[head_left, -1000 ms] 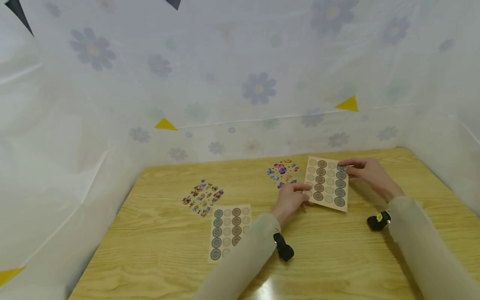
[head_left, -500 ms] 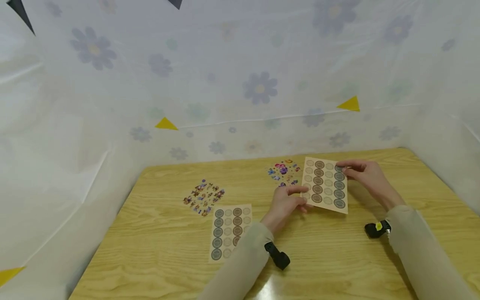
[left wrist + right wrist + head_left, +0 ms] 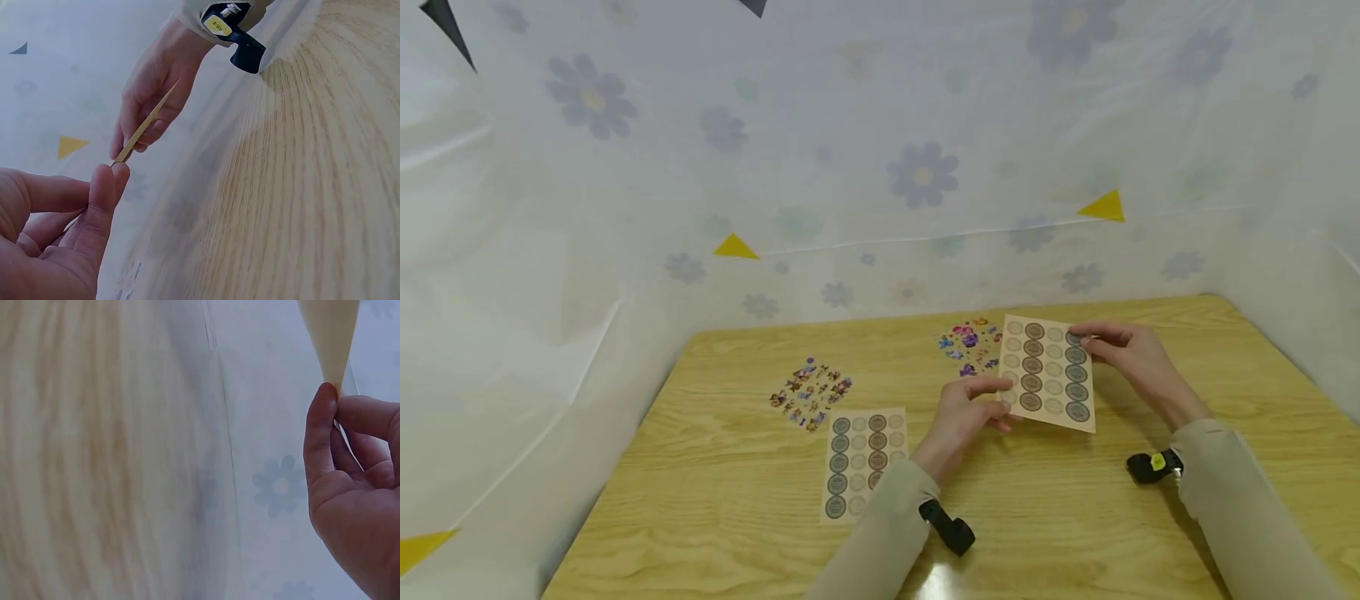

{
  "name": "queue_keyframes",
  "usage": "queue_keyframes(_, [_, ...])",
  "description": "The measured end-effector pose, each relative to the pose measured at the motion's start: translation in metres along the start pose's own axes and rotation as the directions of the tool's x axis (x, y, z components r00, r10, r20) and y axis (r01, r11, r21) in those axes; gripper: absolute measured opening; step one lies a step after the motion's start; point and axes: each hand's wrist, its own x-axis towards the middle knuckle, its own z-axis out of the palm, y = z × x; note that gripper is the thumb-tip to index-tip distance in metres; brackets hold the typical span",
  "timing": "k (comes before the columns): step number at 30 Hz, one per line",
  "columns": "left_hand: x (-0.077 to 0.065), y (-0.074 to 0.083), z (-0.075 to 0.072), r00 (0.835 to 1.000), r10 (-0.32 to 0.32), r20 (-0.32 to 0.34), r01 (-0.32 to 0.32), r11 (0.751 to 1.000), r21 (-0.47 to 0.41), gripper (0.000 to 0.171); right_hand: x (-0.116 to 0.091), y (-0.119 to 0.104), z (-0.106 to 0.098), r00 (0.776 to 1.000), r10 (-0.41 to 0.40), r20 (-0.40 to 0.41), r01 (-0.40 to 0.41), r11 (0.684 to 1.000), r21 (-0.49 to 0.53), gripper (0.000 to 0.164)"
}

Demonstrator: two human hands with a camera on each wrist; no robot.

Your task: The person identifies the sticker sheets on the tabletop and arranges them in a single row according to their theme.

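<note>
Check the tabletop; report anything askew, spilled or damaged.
Nothing visibly spilled or damaged. The left patch of small shapes looks slightly askew, turned like a diamond, while the flat sheet of circles beside it sits straighter. The held sheet tilts between the left hand and right hand.

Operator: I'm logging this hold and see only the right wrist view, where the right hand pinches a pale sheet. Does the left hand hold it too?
Observer: Yes, the head view shows the left hand gripping the sheet at its opposite side.
Operator: Is anything printed on it?
Observer: Yes, columns of dark circles alternate with columns of pale circles.
Operator: Is there another like it?
Observer: Yes, a second sheet lies on the table, partly hidden by the left sleeve.
</note>
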Motion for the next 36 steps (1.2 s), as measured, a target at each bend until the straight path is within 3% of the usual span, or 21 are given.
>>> queue_keyframes(17, [-0.018, 0.001, -0.018, 1.0, 0.011, 0.0, -0.011, 0.999, 0.037, 0.03, -0.004, -0.015, 0.016, 0.999, -0.018, 0.04, 0.017, 0.999, 0.031, 0.039])
queue_keyframes(26, [-0.029, 0.006, -0.022, 0.999, 0.002, -0.042, 0.001, 0.997, 0.076, 0.03, -0.007, -0.022, 0.022, 0.999, -0.007, 0.046, 0.005, 0.999, 0.046, 0.039])
queue_keyframes(36, [-0.043, 0.004, -0.036, 0.999, 0.021, -0.039, -0.015, 0.99, 0.14, 0.035, -0.008, -0.025, 0.035, 0.997, -0.02, 0.08, 0.021, 1.0, -0.01, 0.037])
